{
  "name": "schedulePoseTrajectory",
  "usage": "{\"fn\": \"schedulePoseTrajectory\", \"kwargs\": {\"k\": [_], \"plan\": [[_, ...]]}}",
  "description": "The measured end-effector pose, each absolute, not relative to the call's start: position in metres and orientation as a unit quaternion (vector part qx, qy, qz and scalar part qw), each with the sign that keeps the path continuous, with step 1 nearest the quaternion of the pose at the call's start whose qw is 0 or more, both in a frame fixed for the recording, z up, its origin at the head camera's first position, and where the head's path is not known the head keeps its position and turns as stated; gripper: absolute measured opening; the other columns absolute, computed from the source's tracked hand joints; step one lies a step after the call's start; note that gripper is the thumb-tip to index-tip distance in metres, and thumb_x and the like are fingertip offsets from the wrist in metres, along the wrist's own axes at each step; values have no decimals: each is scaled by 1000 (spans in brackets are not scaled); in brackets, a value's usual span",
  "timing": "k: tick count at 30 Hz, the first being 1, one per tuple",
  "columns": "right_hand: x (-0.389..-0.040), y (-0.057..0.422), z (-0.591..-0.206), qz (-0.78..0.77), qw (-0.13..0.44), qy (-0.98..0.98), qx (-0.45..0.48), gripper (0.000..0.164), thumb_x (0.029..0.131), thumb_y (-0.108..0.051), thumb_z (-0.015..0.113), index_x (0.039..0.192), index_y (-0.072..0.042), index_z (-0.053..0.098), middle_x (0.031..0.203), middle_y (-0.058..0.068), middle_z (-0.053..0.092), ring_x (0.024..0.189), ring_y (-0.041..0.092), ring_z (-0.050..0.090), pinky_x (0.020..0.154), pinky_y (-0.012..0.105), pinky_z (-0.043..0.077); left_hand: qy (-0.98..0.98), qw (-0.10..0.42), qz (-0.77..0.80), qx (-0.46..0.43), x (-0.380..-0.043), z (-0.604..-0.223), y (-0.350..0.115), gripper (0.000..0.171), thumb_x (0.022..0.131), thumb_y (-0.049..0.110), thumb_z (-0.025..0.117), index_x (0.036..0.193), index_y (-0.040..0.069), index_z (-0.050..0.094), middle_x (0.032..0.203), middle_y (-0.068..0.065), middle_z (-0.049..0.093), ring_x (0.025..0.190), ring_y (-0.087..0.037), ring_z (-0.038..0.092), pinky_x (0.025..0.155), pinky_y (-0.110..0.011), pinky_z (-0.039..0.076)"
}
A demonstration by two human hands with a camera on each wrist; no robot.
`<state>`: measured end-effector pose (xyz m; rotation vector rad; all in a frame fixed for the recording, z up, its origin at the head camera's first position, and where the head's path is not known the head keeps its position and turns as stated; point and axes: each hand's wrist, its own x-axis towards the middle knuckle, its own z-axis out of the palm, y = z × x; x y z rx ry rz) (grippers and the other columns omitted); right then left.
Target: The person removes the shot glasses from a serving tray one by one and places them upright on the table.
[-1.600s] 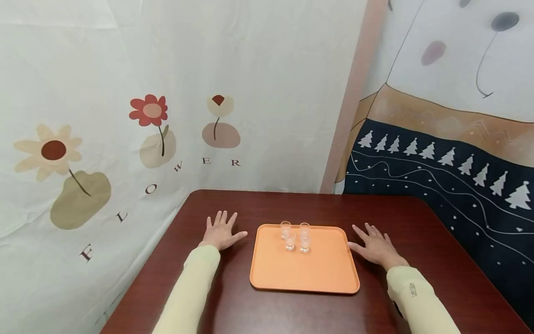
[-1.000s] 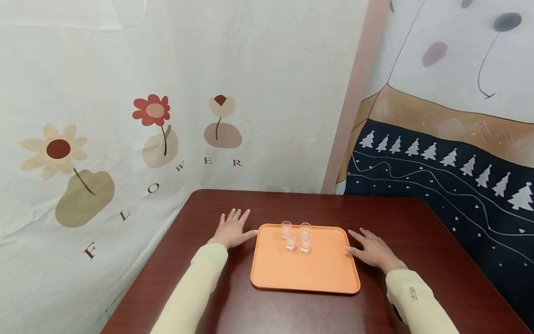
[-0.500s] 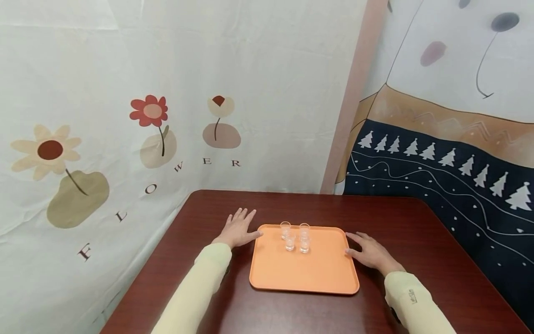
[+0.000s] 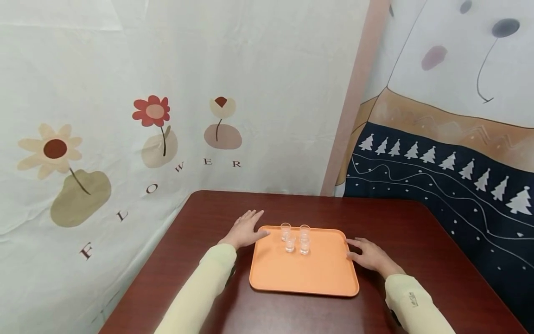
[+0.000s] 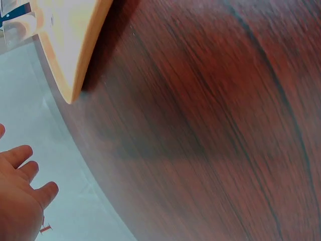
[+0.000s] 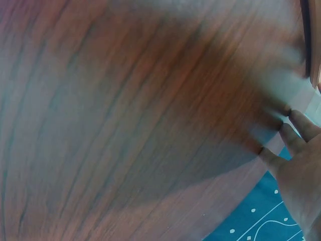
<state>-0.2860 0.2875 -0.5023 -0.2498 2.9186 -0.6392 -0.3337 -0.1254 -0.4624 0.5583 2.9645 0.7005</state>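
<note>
On the table lies an orange tray (image 4: 304,278), with several small clear glasses (image 4: 289,245) grouped near its far side. My left hand (image 4: 244,232) is at the tray's far left corner, fingers extended, its thumb overlapping the rim in the head view. Beside the right rim is my right hand (image 4: 371,255), thumb and fingertips close to the edge. The left wrist view has the tray's corner (image 5: 93,45), a glass (image 5: 17,30) and the fingers apart. In the right wrist view, several fingertips (image 6: 268,156) come close to the table, near the tray's edge (image 6: 316,40).
The dark red-brown wooden table (image 4: 300,315) extends around the tray on all sides. A white flower-print cloth (image 4: 267,116) hangs behind it and on the left. To the right hangs a cloth with a bear and trees (image 4: 438,185).
My left hand has moved right, from the table to the tray's corner. My right hand has shifted slightly toward the viewer along the right rim. Tray and glasses stay in place.
</note>
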Motion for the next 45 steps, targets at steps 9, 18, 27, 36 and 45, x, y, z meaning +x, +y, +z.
{"fn": "schedulePoseTrajectory", "kwargs": {"k": [9, 18, 27, 36, 45], "plan": [[-285, 295, -503, -230, 87, 967, -72, 63, 93, -41, 67, 145, -8, 51, 146, 34, 38, 130, 55, 36, 101, 72, 31, 944, 39, 278, 172, -334, -469, -109, 75, 96, 45, 64, 156, 13, 32, 155, -15, 38, 143, -37, 31, 112, -57, 28], [-281, 303, -505, -229, 86, 966, -79, 67, 93, -45, 65, 146, -8, 49, 146, 35, 36, 130, 57, 36, 100, 73, 30, 917, 57, 358, 168, -335, -485, -95, 70, 96, 36, 67, 154, 12, 36, 154, -16, 37, 141, -37, 34, 111, -55, 32], [-281, 303, -505, -227, 88, 966, -84, 67, 92, -46, 65, 145, -9, 50, 145, 34, 37, 129, 58, 36, 99, 74, 30, 899, 50, 397, 178, -337, -493, -82, 65, 95, 30, 70, 149, 8, 43, 146, -16, 49, 133, -34, 46, 107, -49, 39], [-283, 296, -502, -234, 97, 964, -82, 67, 93, -46, 65, 146, -9, 50, 146, 34, 36, 130, 58, 35, 99, 74, 30, 899, 42, 384, 205, -343, -497, -76, 52, 95, 26, 69, 139, 3, 53, 138, -15, 56, 127, -32, 52, 104, -47, 42], [-285, 295, -501, -231, 96, 964, -86, 65, 93, -45, 65, 146, -10, 49, 146, 34, 36, 130, 58, 35, 99, 74, 30, 892, 46, 405, 195, -348, -498, -75, 43, 94, 25, 70, 132, 6, 59, 128, -13, 62, 120, -30, 56, 101, -46, 45]]}}
